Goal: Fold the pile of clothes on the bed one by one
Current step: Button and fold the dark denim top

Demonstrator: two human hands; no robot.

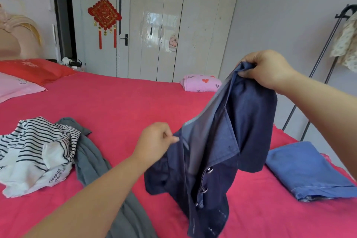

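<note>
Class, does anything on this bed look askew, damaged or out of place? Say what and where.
Nothing looks damaged. The striped top and grey garment lie crumpled on the bed at left, unlike the folded blue garment.

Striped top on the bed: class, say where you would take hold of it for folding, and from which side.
Probably the raised ridge of the striped top, pinched from above: it lies crumpled on the bed, its far folds standing up, its near printed edge flat.

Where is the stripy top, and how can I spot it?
Start at the big red bed. Near its left edge lies a crumpled heap, the striped top, partly over a plain grey garment. It is the only white piece with thin dark stripes.
</note>
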